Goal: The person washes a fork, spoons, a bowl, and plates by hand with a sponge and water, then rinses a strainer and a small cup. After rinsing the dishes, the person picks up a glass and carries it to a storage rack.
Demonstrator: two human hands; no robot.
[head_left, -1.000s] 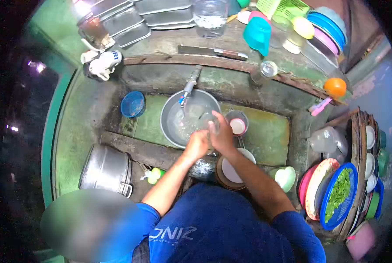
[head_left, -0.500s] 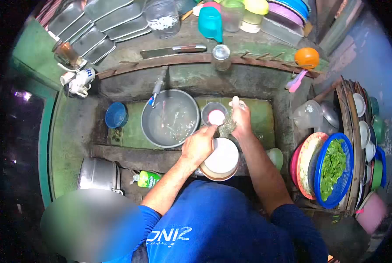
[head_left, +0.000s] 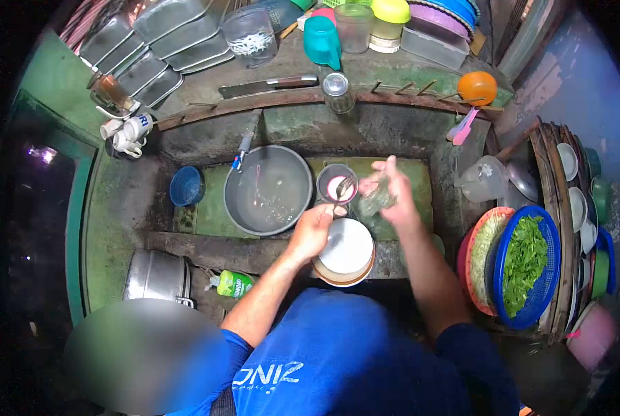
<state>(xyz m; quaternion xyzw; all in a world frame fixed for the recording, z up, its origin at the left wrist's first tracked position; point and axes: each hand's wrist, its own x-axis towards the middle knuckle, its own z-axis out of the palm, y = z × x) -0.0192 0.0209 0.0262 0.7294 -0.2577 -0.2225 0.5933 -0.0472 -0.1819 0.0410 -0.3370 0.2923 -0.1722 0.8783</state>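
The right hand [head_left: 400, 201] has drawn away from the left hand [head_left: 310, 232], baring a fork [head_left: 339, 195] that the left fingers pinch, tines over the small pot [head_left: 322, 182]. The blurred right fingers seem to hold a mesh pad [head_left: 374, 202] loosely, beside the pot.

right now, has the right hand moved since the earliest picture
Yes, rightward: the right hand was at the right rim of the gray basin and is now right of the small pot.

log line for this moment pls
left hand: holding fork over small pot | right hand: mesh-like wad at palm, grip unclear | grey basin: water inside, by tap
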